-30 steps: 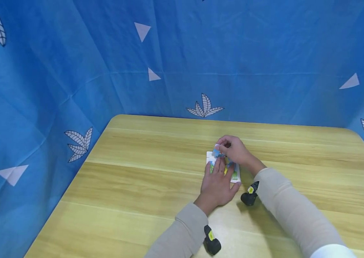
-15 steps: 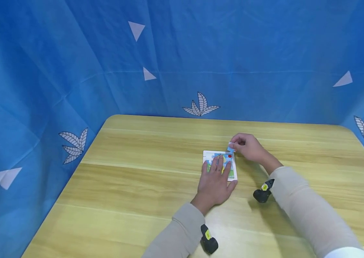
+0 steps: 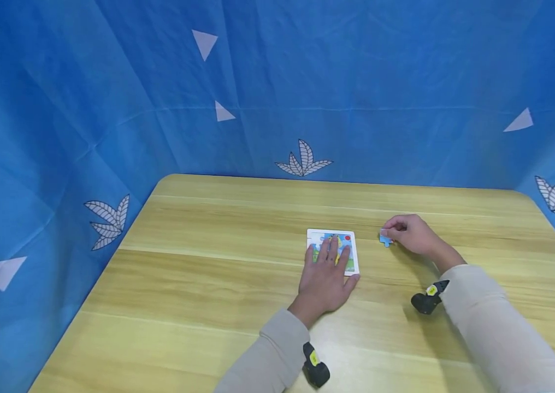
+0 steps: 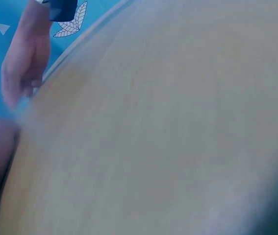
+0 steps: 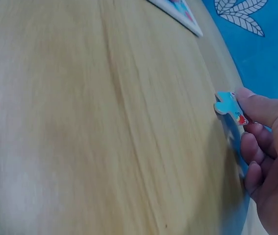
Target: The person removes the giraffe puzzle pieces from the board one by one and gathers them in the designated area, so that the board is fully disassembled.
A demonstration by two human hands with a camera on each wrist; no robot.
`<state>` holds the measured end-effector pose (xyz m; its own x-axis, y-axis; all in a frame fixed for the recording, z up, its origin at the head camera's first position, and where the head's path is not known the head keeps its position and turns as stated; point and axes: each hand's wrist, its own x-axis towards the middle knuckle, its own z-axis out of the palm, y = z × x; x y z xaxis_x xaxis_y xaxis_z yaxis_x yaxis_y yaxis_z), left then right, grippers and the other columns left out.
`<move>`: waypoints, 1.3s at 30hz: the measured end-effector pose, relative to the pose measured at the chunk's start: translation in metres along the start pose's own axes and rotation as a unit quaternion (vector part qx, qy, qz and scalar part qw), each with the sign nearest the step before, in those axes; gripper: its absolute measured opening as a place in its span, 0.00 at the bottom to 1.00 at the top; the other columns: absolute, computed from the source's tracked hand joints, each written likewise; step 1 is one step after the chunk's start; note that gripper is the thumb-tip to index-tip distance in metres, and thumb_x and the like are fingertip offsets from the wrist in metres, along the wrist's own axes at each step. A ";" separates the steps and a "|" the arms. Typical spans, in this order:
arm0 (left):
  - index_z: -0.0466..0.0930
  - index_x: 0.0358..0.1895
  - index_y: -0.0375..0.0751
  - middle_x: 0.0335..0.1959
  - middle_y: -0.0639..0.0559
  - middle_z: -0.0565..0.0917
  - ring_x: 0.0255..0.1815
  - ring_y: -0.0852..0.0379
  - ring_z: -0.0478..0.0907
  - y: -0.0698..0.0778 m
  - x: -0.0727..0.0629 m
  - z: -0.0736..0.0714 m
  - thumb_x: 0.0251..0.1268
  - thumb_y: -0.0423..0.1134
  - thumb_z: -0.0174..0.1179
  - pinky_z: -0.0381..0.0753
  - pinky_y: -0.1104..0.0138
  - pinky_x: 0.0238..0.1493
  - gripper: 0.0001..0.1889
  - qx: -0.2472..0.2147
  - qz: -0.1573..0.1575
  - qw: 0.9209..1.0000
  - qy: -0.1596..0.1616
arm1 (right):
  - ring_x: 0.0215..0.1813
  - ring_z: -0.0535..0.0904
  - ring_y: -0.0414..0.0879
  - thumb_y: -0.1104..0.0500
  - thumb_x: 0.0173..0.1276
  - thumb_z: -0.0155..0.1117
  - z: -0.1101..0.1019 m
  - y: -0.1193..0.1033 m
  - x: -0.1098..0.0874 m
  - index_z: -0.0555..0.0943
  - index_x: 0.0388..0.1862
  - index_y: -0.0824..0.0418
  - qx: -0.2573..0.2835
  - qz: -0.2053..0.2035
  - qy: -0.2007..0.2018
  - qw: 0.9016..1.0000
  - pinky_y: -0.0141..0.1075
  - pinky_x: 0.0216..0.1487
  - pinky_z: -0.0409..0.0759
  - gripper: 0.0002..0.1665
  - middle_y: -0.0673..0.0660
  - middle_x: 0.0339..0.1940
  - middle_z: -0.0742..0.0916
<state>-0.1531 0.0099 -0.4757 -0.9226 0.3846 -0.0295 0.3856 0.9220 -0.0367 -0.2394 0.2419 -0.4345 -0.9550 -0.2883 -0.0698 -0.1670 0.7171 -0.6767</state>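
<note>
In the head view a small jigsaw puzzle in a white frame [image 3: 354, 256] lies on the table, its picture blue, green and yellow with a red dot. My left hand [image 3: 324, 278] rests on it with straight, spread fingers that hide part of the picture. To the right of the puzzle, my right hand [image 3: 415, 236] pinches a light blue puzzle piece [image 3: 384, 238] between thumb and fingers. The right wrist view shows this puzzle piece [image 5: 229, 106] with a tab and a bit of red at one corner, held at the fingertips.
The wooden table [image 3: 199, 273] runs back to a blue curtain [image 3: 381, 82] printed with leaves and triangles. A black device [image 3: 427, 299] is strapped at the right wrist, and another black device [image 3: 316, 367] at the left.
My right hand has pulled away from the puzzle to the right, carrying the blue puzzle piece. The left hand has stayed on the puzzle. The head view has shifted slightly.
</note>
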 end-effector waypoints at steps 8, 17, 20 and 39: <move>0.40 0.76 0.56 0.78 0.48 0.40 0.78 0.51 0.36 0.000 0.000 0.001 0.68 0.67 0.16 0.42 0.47 0.72 0.37 0.001 -0.001 1.000 0.000 | 0.33 0.77 0.45 0.52 0.68 0.60 0.005 0.008 -0.002 0.82 0.44 0.64 -0.020 0.001 0.004 1.000 0.38 0.38 0.73 0.16 0.55 0.32 0.85; 0.40 0.76 0.57 0.78 0.48 0.40 0.78 0.51 0.35 0.001 -0.001 0.000 0.68 0.67 0.17 0.42 0.47 0.72 0.36 -0.002 -0.002 1.000 -0.004 | 0.34 0.77 0.44 0.51 0.68 0.60 0.006 0.006 -0.004 0.80 0.46 0.66 -0.027 0.009 0.013 1.000 0.38 0.38 0.74 0.19 0.56 0.33 0.84; 0.40 0.76 0.57 0.78 0.48 0.40 0.78 0.50 0.35 0.001 -0.001 -0.001 0.68 0.67 0.17 0.42 0.47 0.72 0.36 0.000 -0.001 1.000 -0.002 | 0.34 0.77 0.44 0.51 0.68 0.61 0.007 0.004 -0.005 0.79 0.46 0.66 -0.034 0.013 0.019 0.999 0.38 0.39 0.74 0.19 0.57 0.34 0.84; 0.40 0.76 0.57 0.78 0.48 0.39 0.78 0.51 0.35 0.002 0.000 0.000 0.68 0.67 0.18 0.41 0.47 0.73 0.36 -0.006 -0.004 1.000 -0.001 | 0.37 0.77 0.48 0.49 0.72 0.53 0.007 0.008 -0.003 0.79 0.46 0.67 -0.028 0.009 0.040 0.999 0.39 0.40 0.73 0.21 0.60 0.37 0.84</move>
<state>-0.1523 0.0119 -0.4755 -0.9256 0.3772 -0.0305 0.3780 0.9255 -0.0250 -0.2364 0.2440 -0.4455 -0.9740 -0.2257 -0.0209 -0.1617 0.7564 -0.6338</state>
